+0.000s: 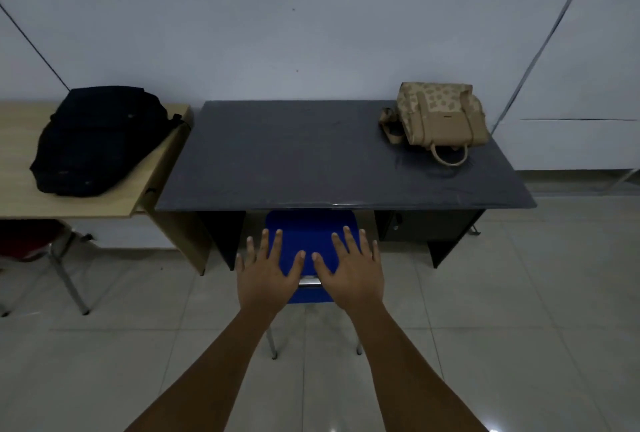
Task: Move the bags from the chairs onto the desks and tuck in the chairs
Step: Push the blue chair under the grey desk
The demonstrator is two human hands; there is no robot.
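A blue chair [310, 236] stands in front of me, its seat partly under the dark grey desk [294, 158]. My left hand [268, 270] and my right hand [349, 269] hover side by side over the chair's back, palms down, fingers spread, holding nothing. A beige patterned handbag [441, 118] lies on the dark desk's far right corner. A black backpack [100, 139] rests on the light wooden desk [20, 203] to the left. A red chair [26, 239] sits partly beneath that wooden desk.
The two desks stand side by side against a white wall [294, 23]. The dark desk has a drawer unit [426, 223] on its right side. Pale floor tiles [519, 310] spread around me, and a white low cabinet [581, 144] is at the far right.
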